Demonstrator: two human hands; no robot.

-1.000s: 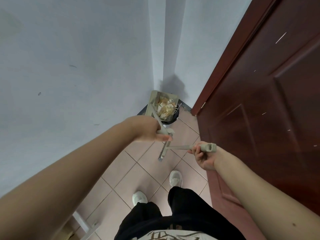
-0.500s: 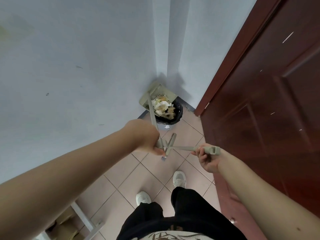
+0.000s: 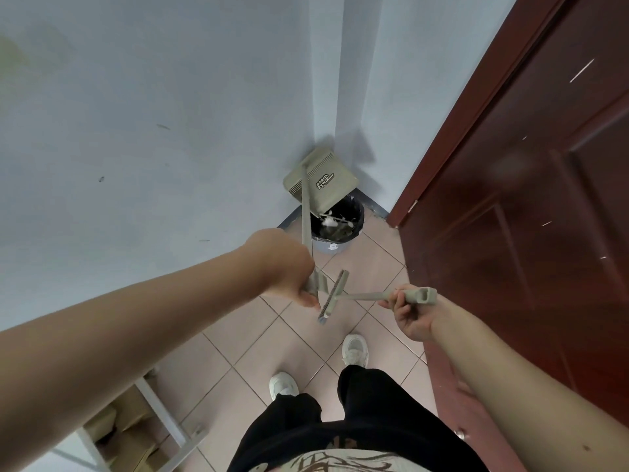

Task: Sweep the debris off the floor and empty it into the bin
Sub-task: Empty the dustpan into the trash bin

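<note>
Tipping the dustpan over the corner bin

Gripping the lower end of the dustpan's long handle, the left hand (image 3: 289,267) is closed tight around it. The dustpan (image 3: 321,180) runs its long axis from the fist up toward twelve o'clock, its pan upended with the printed underside facing the camera and its open mouth pointing down into the bin (image 3: 337,226). The bin, lined in black, stands on the floor in the corner where the pale wall (image 3: 153,114) meets the door frame, and pale debris (image 3: 335,222) shows inside it just under the pan's lip.

The right hand (image 3: 410,316) is clamped on the end of the brush (image 3: 335,296), whose handle lies nearly level, pointing toward nine o'clock, with the bristle head crossways just beside the left fist.

At three o'clock a dark red door (image 3: 510,199) closes in the space. Two white shoes (image 3: 354,350) stand on the tiled floor (image 3: 279,335) at six o'clock, and a white frame (image 3: 163,420) sits at seven o'clock.
</note>
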